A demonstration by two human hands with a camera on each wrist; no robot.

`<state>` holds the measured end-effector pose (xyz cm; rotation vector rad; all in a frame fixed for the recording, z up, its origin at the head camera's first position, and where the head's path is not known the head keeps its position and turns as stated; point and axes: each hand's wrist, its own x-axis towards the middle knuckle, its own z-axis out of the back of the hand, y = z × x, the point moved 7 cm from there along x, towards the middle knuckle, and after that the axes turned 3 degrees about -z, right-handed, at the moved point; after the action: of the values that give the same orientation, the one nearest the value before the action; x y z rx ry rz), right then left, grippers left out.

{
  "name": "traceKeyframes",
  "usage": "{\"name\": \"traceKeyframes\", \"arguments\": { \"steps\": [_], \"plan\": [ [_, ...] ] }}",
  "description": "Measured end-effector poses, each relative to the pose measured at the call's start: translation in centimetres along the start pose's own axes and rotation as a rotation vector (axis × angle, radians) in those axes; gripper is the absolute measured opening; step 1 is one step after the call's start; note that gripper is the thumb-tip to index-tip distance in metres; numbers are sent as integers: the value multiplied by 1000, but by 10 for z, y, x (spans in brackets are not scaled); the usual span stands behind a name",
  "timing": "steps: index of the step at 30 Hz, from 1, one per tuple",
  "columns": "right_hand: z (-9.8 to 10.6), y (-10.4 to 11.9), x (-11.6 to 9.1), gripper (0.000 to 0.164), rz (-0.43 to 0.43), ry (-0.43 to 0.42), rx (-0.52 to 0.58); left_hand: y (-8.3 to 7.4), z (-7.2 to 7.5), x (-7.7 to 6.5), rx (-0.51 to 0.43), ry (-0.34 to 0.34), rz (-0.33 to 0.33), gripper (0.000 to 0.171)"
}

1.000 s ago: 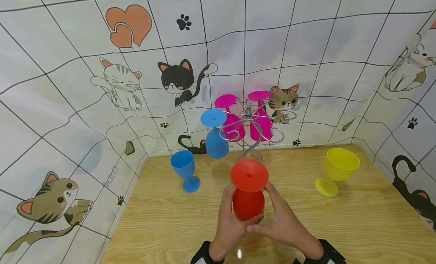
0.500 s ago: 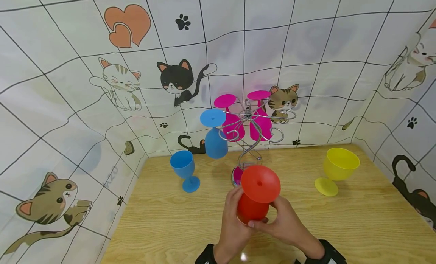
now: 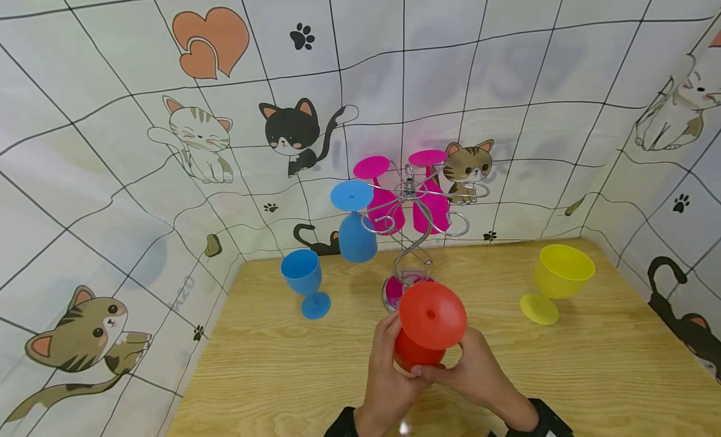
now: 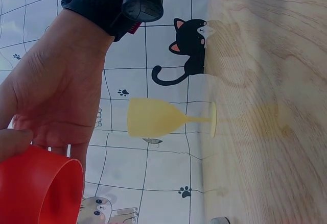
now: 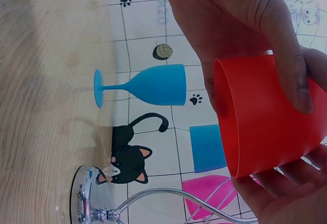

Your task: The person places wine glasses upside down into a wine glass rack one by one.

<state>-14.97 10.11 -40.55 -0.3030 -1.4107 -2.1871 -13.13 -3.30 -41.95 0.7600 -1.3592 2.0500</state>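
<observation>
Both hands grip a red plastic goblet [image 3: 432,315] turned upside down, its round foot facing up toward the head camera. My left hand [image 3: 388,374] wraps the bowl from the left, and my right hand [image 3: 479,371] holds it from the right. In the right wrist view the goblet's bowl [image 5: 268,117] points its rim at the table, well above the wood, with a thumb lying along its side. Behind the goblet stands a chrome stemware rack [image 3: 410,190]. From it hang an inverted blue goblet [image 3: 357,236] and two inverted pink goblets [image 3: 385,211].
A second blue goblet [image 3: 304,274] stands upright on the wooden table [image 3: 270,374] to the left. Toward the right stands a yellow goblet [image 3: 563,274]. The rack's round base [image 3: 392,293] sits just beyond the hands, and a cat-printed cloth [image 3: 360,80] encloses the back and sides.
Both hands have drawn the red goblet right and toward the person, tipping its foot more toward the head camera. The rack's base, hidden before, now shows. The other goblets have stayed put.
</observation>
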Motion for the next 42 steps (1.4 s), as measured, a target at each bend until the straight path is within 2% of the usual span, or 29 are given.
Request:
{"name": "traceKeyframes", "arguments": {
  "steps": [7,13,19,24,29,33,42],
  "plan": [
    [3,2,-1,76,1,-39,-36,1,-1,0,-29,40,12,79],
    [5,2,0,75,-25,-46,-49,2,-3,2,-60,100,3,89],
    [6,-1,0,71,-75,-9,-60,2,-1,2,-47,156,-40,91],
    [12,1,3,73,-58,-9,-66,4,3,-1,-2,216,-78,90],
    [23,2,5,73,-58,-28,-95,10,10,-3,74,214,-87,89],
    [33,1,8,72,-83,-29,-130,16,14,-4,161,227,-52,89],
    [61,-1,14,67,-122,-36,-156,31,22,-10,437,288,-26,88]
  ]
}}
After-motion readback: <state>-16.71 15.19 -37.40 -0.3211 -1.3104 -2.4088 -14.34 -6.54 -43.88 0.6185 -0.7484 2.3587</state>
